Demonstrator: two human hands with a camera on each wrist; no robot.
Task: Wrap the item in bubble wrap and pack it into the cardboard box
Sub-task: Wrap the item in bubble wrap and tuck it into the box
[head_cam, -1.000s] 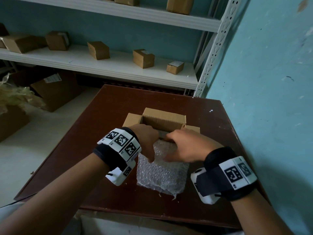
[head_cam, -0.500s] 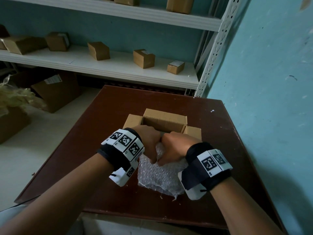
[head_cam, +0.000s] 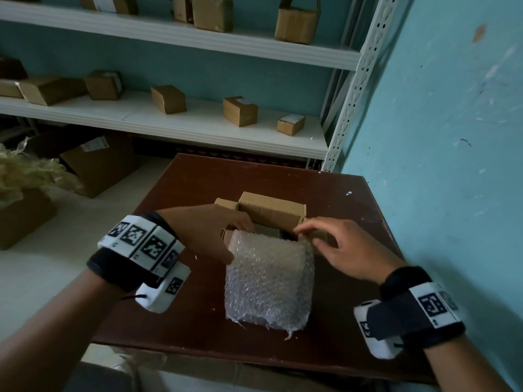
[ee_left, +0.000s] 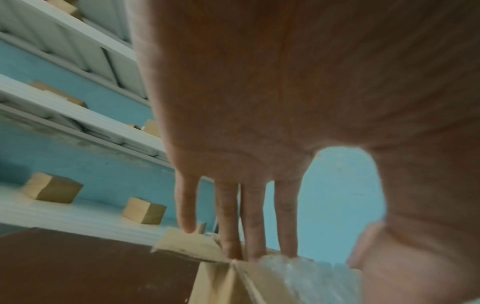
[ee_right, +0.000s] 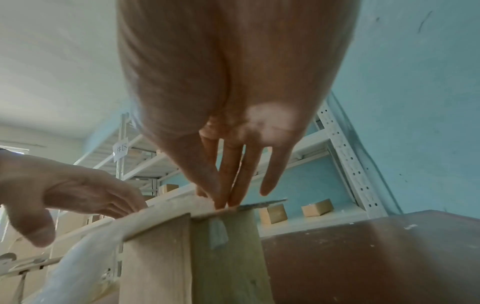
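Here, bubble wrap [head_cam: 268,281] draped over cardboard box [head_cam: 271,213] near counter [head_cam: 198,188] centre; item hidden. Left hand [head_cam: 209,236] and right hand [head_cam: 348,250] released, straight fingertips touching wrap and flap. Likely light, soft, slippery; best gathered at its side edges.

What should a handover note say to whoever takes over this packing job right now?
Left hand: open, fingers straight at the left rim of the small open brown cardboard box, thumb touching the clear bubble wrap sheet.
Right hand: open, fingertips resting on the box's right flap.
The box sits on the dark brown wooden table; the wrap drapes from the box's opening down its near side.
Done: something grey sits inside the box.
Left: tuck the wrap in, then close the flaps.
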